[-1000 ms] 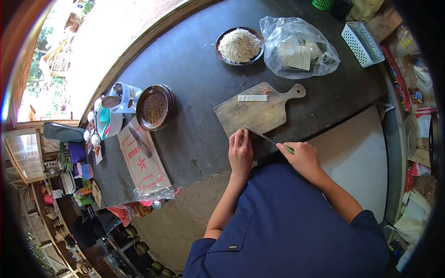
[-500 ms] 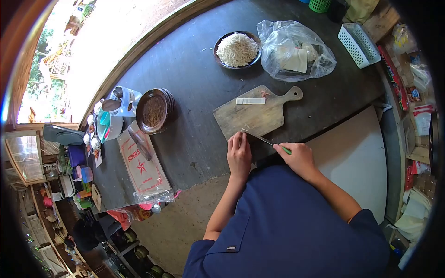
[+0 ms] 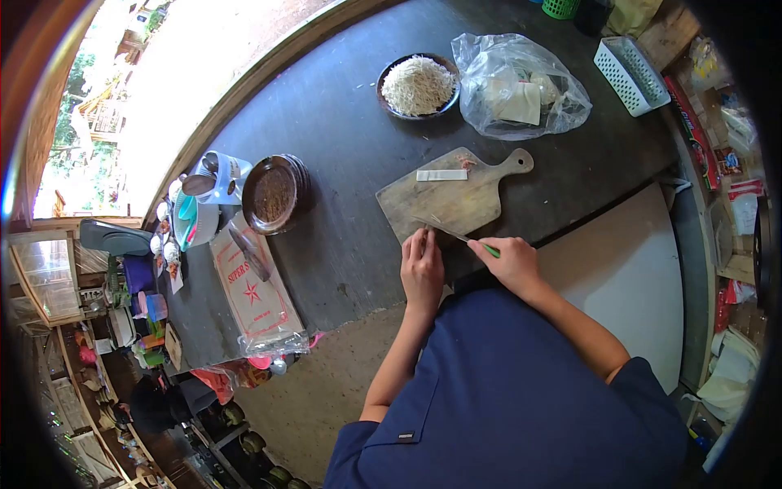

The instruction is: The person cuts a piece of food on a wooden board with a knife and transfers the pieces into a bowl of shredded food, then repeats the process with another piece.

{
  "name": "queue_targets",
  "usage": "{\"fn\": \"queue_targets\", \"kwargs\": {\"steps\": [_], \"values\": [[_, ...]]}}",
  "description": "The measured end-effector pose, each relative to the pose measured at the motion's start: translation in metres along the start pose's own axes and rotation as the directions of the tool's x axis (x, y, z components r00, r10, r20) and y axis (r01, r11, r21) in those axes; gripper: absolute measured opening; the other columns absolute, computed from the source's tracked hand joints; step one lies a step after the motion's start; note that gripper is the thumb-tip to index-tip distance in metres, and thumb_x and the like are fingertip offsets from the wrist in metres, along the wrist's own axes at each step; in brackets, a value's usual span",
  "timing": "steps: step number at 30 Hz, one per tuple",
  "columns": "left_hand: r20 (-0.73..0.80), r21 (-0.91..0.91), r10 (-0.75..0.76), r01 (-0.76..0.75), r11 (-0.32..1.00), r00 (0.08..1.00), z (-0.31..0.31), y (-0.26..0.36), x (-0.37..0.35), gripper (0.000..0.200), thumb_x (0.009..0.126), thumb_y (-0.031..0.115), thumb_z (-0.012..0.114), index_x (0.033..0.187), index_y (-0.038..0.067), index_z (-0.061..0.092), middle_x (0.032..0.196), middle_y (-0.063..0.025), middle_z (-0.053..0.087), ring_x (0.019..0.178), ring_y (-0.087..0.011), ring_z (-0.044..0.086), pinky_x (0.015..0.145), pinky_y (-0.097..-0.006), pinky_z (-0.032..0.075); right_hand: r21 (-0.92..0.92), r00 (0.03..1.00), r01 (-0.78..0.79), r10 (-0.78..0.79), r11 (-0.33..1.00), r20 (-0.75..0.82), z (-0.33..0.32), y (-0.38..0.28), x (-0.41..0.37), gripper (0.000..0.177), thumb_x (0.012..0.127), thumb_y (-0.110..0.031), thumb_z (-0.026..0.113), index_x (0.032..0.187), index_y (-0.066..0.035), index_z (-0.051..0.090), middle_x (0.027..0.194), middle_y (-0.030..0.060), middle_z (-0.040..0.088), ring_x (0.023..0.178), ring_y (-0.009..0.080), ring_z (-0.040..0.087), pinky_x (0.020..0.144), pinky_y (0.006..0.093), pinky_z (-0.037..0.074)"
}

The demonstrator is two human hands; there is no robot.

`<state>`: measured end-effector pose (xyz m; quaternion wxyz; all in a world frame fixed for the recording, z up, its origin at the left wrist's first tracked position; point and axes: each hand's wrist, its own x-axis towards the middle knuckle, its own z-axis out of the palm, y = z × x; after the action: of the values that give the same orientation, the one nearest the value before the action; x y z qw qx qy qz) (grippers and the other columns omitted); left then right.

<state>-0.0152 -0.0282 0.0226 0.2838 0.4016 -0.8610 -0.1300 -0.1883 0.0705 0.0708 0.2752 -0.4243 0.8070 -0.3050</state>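
Observation:
My right hand [image 3: 511,259] is wrapped round the green handle of a knife [image 3: 453,234]. The blade reaches left over the near edge of a wooden cutting board [image 3: 456,196], just past my left fingertips. My left hand [image 3: 422,265] is closed at that edge, fingers pressed together; what they pinch is hidden. Thin pale shreds [image 3: 436,220] lie by the blade. Farther up the board rests a flat white strip [image 3: 442,175], with small reddish bits [image 3: 467,163] near its right end.
Behind the board are a dark bowl heaped with pale shreds [image 3: 418,85] and a clear plastic bag [image 3: 525,90] holding pale pieces. Stacked brown dishes [image 3: 273,196], a printed pack [image 3: 259,293] with a dark-bladed knife on it, and containers [image 3: 224,179] stand left. A white basket [image 3: 631,77] is far right.
My right hand has moved slightly left and up, carrying the knife blade farther over the board past my left fingertips. The left hand stays nearly in place.

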Motion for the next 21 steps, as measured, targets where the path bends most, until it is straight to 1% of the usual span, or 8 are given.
{"fn": "queue_targets", "kwargs": {"steps": [3, 4, 10, 11, 14, 17, 19, 21], "values": [[0.007, -0.01, -0.01, 0.01, 1.0, 1.0, 0.002, -0.001, -0.002, 0.032, 0.091, -0.004, 0.071, 0.123, -0.001, 0.073, 0.125, -0.0126, 0.068, 0.116, -0.0345, 0.066, 0.097, -0.045, 0.057, -0.035, 0.997, -0.042, 0.045, 0.998, 0.065, -0.017, 0.003, -0.014, 0.044, 0.103, -0.054, 0.066, 0.106, -0.015, 0.085, 0.084, 0.019, 0.077, 0.081, 0.041, 0.076, 0.072, 0.0491, 0.059], [0.01, -0.016, -0.011, 0.011, 1.0, 1.0, 0.002, 0.001, -0.002, 0.032, 0.091, -0.004, 0.071, 0.123, -0.001, 0.073, 0.125, -0.0126, 0.068, 0.116, -0.0345, 0.066, 0.097, -0.045, 0.057, -0.07, 0.992, -0.075, 0.082, 0.995, 0.098, -0.027, -0.003, -0.017, 0.043, 0.102, -0.052, 0.069, 0.11, -0.013, 0.085, 0.085, 0.0186, 0.077, 0.084, 0.0402, 0.077, 0.072, 0.0471, 0.059], [0.011, 0.003, 0.0, 0.0, 1.0, 1.0, 0.0, -0.001, 0.0, 0.031, 0.092, -0.004, 0.071, 0.123, -0.001, 0.073, 0.125, -0.0141, 0.068, 0.115, -0.0352, 0.066, 0.097, -0.0452, 0.057, -0.129, 0.992, -0.077, 0.089, 0.989, 0.09, -0.032, -0.007, -0.023, 0.045, 0.103, -0.055, 0.065, 0.104, -0.015, 0.085, 0.082, 0.0185, 0.076, 0.08, 0.0415, 0.076, 0.072, 0.0502, 0.059], [0.006, 0.008, 0.005, -0.005, 1.0, 1.0, 0.0, -0.002, 0.001, 0.031, 0.092, -0.004, 0.071, 0.123, -0.002, 0.073, 0.125, -0.0142, 0.068, 0.115, -0.0352, 0.066, 0.097, -0.0452, 0.057, -0.128, 0.992, -0.08, 0.092, 0.989, 0.089, -0.023, -0.004, -0.017, 0.045, 0.103, -0.055, 0.065, 0.104, -0.015, 0.085, 0.082, 0.0185, 0.076, 0.08, 0.0415, 0.076, 0.072, 0.0502, 0.059], [0.018, 0.01, -0.011, 0.011, 1.0, 1.0, -0.001, 0.003, -0.005, 0.03, 0.092, -0.003, 0.072, 0.122, -0.002, 0.073, 0.125, -0.0141, 0.068, 0.115, -0.0351, 0.066, 0.097, -0.0453, 0.057, -0.071, 0.998, -0.004, 0.008, 0.997, 0.062, -0.002, 0.003, -0.007, 0.045, 0.103, -0.055, 0.065, 0.102, -0.015, 0.085, 0.081, 0.0181, 0.076, 0.08, 0.0416, 0.076, 0.072, 0.0501, 0.059], [0.007, 0.01, -0.007, 0.007, 1.0, 1.0, 0.002, -0.001, -0.001, 0.029, 0.092, -0.003, 0.072, 0.121, -0.003, 0.073, 0.125, -0.0136, 0.068, 0.116, -0.0352, 0.066, 0.097, -0.0453, 0.057, -0.045, 0.999, 0.005, -0.003, 0.999, 0.04, -0.005, -0.004, -0.003, 0.043, 0.103, -0.054, 0.066, 0.1, -0.015, 0.085, 0.08, 0.0178, 0.076, 0.08, 0.0418, 0.075, 0.071, 0.05, 0.059], [0.004, -0.002, -0.014, 0.014, 1.0, 1.0, 0.002, -0.002, -0.005, 0.028, 0.092, -0.003, 0.072, 0.121, -0.003, 0.073, 0.125, -0.0134, 0.068, 0.116, -0.0353, 0.066, 0.097, -0.0454, 0.057, -0.017, 0.998, -0.038, 0.038, 0.999, 0.054, -0.019, -0.006, -0.015, 0.042, 0.103, -0.053, 0.066, 0.098, -0.015, 0.084, 0.079, 0.018, 0.075, 0.08, 0.0419, 0.075, 0.071, 0.0499, 0.059], [-0.007, 0.009, -0.012, 0.013, 1.0, 1.0, 0.003, -0.001, -0.004, 0.027, 0.093, -0.002, 0.072, 0.12, -0.002, 0.073, 0.126, -0.0132, 0.068, 0.116, -0.0355, 0.066, 0.097, -0.0455, 0.057, -0.052, 0.996, -0.047, 0.05, 0.998, 0.07, -0.029, -0.012, -0.021, 0.042, 0.103, -0.053, 0.066, 0.099, -0.015, 0.084, 0.08, 0.0182, 0.075, 0.08, 0.0419, 0.075, 0.071, 0.0497, 0.059]]}}
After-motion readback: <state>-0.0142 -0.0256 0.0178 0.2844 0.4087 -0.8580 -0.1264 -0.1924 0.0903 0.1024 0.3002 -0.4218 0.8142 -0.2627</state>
